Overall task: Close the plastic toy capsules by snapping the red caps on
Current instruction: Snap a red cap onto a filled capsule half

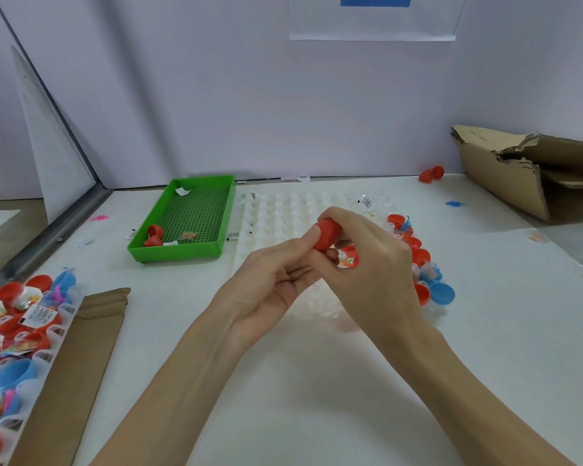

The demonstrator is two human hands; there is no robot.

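Red capsule (327, 237), one in hand, sits at the centre of the view above the clear moulded tray (283, 216), pinched between both hands: the left hand (276, 280) curls its fingertips against it from 7 o'clock, the right hand (367, 257) wraps over it from 4 o'clock. Behind the right hand a cluster of red and blue capsule halves (428, 274) runs along the tray's edge; an exact count is hidden. At 10 o'clock the green tray (182, 227) holds two red pieces. At 8 o'clock lies a filled tray of capsules (14, 331) beside cardboard (78, 364). At 2 o'clock stands a torn cardboard box (525, 173), with one red capsule (431, 174) nearby.
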